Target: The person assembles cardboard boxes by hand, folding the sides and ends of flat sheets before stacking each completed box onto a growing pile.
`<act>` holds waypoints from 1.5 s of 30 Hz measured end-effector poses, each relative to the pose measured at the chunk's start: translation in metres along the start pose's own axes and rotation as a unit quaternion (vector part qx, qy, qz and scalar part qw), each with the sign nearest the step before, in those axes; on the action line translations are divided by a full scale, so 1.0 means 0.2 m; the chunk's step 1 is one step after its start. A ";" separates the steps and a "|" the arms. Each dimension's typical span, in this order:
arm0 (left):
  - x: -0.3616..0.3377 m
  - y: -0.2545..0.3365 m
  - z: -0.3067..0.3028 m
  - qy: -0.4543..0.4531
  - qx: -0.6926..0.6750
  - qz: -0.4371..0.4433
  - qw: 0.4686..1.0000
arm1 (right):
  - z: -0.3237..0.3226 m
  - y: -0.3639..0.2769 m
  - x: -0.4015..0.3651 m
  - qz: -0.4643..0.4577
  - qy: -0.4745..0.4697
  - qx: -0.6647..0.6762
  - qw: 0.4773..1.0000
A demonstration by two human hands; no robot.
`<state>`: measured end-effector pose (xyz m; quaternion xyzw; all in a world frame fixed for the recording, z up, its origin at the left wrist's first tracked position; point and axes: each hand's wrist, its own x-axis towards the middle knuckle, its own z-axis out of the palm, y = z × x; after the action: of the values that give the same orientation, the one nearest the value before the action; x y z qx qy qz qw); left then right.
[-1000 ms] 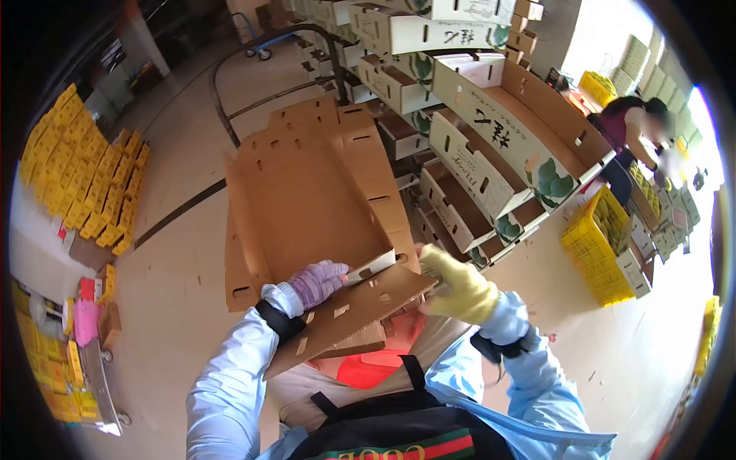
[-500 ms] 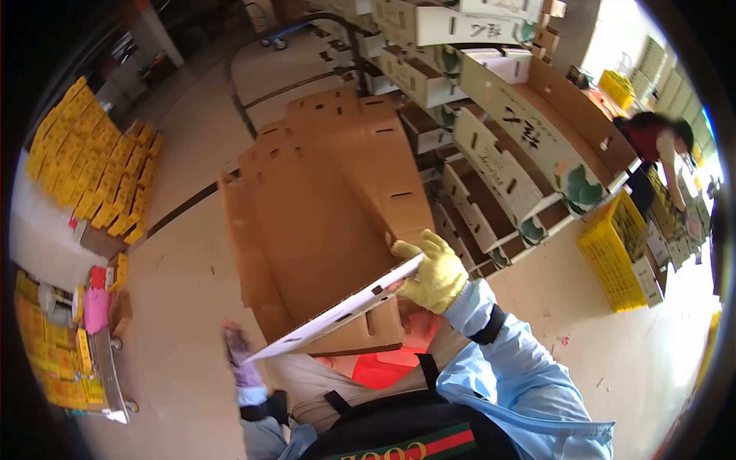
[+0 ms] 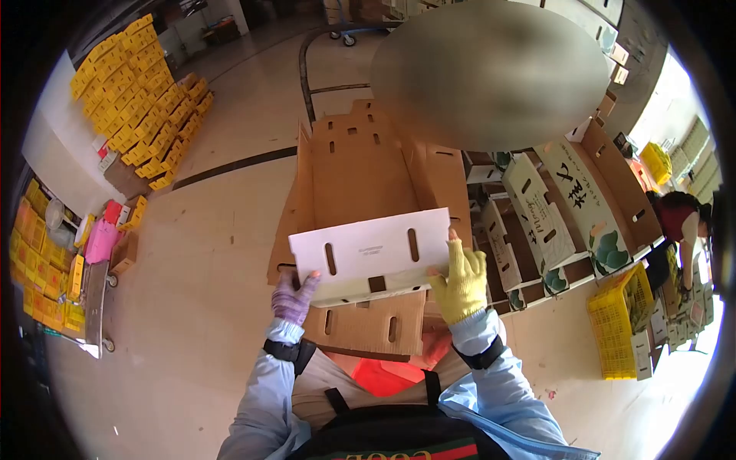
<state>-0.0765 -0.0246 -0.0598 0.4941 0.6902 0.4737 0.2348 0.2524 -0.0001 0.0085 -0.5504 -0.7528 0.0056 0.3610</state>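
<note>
I hold a partly folded cardboard box point(image 3: 360, 176) in front of my chest, brown inside, with a white slotted end panel point(image 3: 372, 253) turned up toward me. My left hand point(image 3: 294, 297), in a purple glove, grips the panel's lower left corner. My right hand point(image 3: 460, 282), in a yellow glove, grips its right edge. A brown flap point(image 3: 368, 328) with slots hangs below the white panel.
Stacked finished white-and-brown boxes point(image 3: 571, 207) stand to the right, with a yellow crate point(image 3: 617, 330) beyond. Another person point(image 3: 678, 218) bends over at far right. Yellow crates point(image 3: 138, 100) lie at upper left, a cart with yellow items point(image 3: 54, 268) at left. A blurred oval covers the top centre.
The white end panel has swung from edge-on to facing me. My left hand came up from low at my side and took the panel's left corner. The view shifted left.
</note>
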 end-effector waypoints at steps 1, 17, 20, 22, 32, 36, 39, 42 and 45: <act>0.04 0.03 0.00 -0.012 0.077 0.008 0.997 | -0.01 -0.01 0.01 -0.030 0.022 -0.050 0.998; -0.13 0.46 0.11 -0.388 0.484 0.120 0.775 | 0.05 -0.08 0.12 -0.233 -0.300 -0.120 0.917; -0.26 0.40 0.11 -0.381 0.489 0.130 0.774 | -0.02 -0.17 -0.08 -0.151 -0.319 -0.104 0.930; -0.36 0.31 0.14 -0.394 0.483 0.123 0.772 | 0.05 -0.12 -0.30 -0.157 -0.309 -0.084 0.934; -0.17 0.39 0.06 -0.527 0.447 0.084 0.718 | -0.22 -0.21 -0.15 -0.225 -0.227 -0.060 0.946; 0.06 0.49 0.06 -0.522 0.266 0.058 0.808 | -0.05 -0.15 -0.22 -0.110 -0.078 -0.007 0.991; 0.22 0.62 0.24 -0.381 0.292 0.101 0.872 | 0.02 -0.29 -0.22 -0.134 -0.162 0.360 0.909; 0.32 0.86 0.43 -0.325 0.373 0.048 0.868 | 0.06 -0.46 -0.41 -0.229 -0.258 0.436 0.831; 0.34 0.85 0.64 -0.286 0.396 0.059 0.870 | 0.06 -0.44 -0.51 -0.220 -0.349 0.476 0.777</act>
<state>0.0757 0.1007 0.0443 0.6992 0.6922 0.0114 0.1781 0.1868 -0.1135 -0.0200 -0.0882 -0.8291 0.4751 0.2812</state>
